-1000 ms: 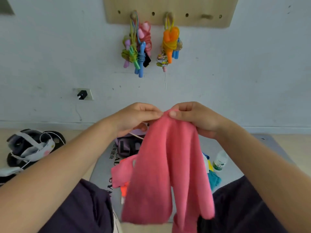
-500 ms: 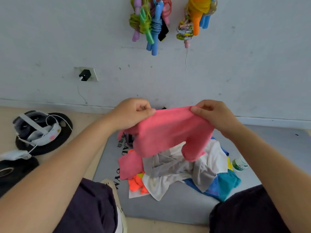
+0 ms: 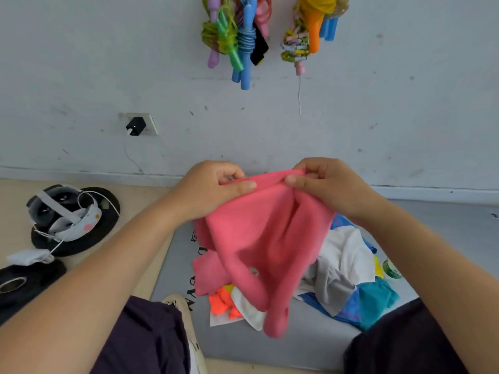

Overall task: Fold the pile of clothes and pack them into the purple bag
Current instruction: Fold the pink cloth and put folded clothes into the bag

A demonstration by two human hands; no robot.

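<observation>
At frame centre, the left hand and right hand each pinched the pink garment's top edge. It hung above the clothes pile on the grey mat

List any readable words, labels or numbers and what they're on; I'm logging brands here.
Grey mat: black print along its left edge, mostly hidden by the pink garment; only fragments like "GY" show, no whole word readable.
Green bottle cap: label too blurred to read.
Nothing else carries text.
</observation>
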